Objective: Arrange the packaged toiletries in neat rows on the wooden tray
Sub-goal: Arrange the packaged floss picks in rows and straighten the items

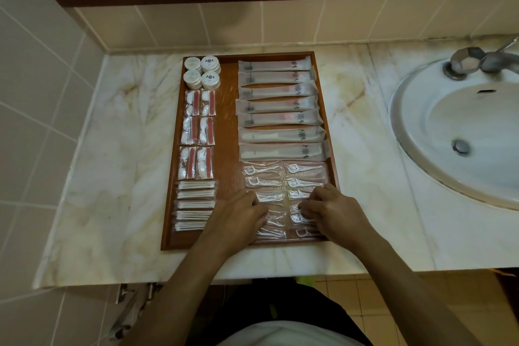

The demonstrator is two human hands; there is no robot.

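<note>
Both hands down on the floss pick packets [262, 181] at the near right of the tray [229, 132]. Left hand [238, 215] has fingers curled onto the left column, right hand [331, 209] curled onto the right column; looks like fingertip presses and nudges on the packets. Whether either actually pinches a packet, can't tell.

Step in hand, my read: squaring up the two floss columns.
- Slide packets flat, don't lift; the clear film is slick and they overlap easily.
- Butt the columns along the centre seam, keep the outer edge parallel to the tray wall.
- Keep the top row clear of the long sachets [279, 109] just beyond.

Counts:
- Long sachets: 7, one column, far right.
- Round soaps [201, 71]: 4 stacks, 2x2, far left corner. Number per stack unclear.
- Red-strip kits [198, 133]: 6, as 3 rows of 2.
- Swab packs [195, 206]: about 5, near left.
- Floss picks: 3 rows of 2 clear, more under the hands, total unclear.

Tray sits on the counter [112, 177], sink [460, 132] to the right.
</note>
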